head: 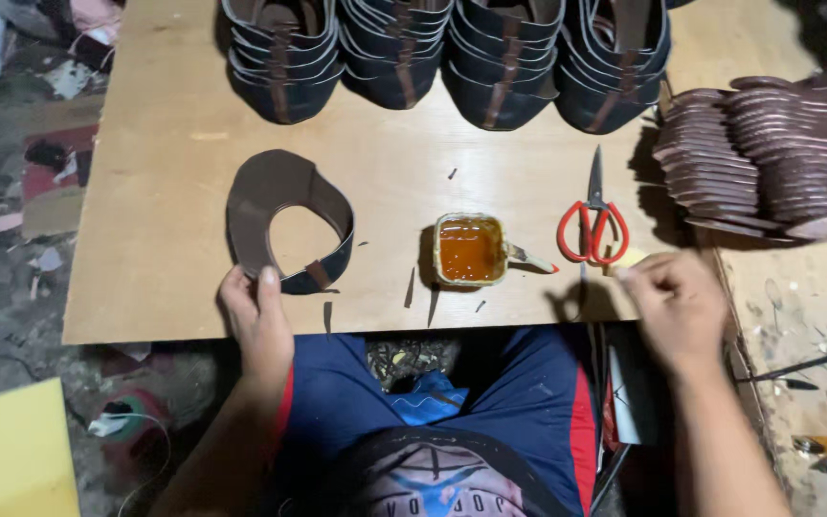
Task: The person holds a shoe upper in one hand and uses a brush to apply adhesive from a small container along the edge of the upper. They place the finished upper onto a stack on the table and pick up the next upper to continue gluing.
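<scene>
My left hand (257, 311) pinches the brown shoe upper (284, 218) by its near edge; it curves away across the worktop (165, 191). My right hand (677, 302), fingers curled, sits near the scissors (593, 228).

Brown curved shoe upper (284, 218) flat on plywood, strap end nearest

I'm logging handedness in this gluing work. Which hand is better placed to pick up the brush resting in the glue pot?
Probably the right hand: it hovers near the brush and glue pot, while the left hand pins the brown shoe upper.
</scene>
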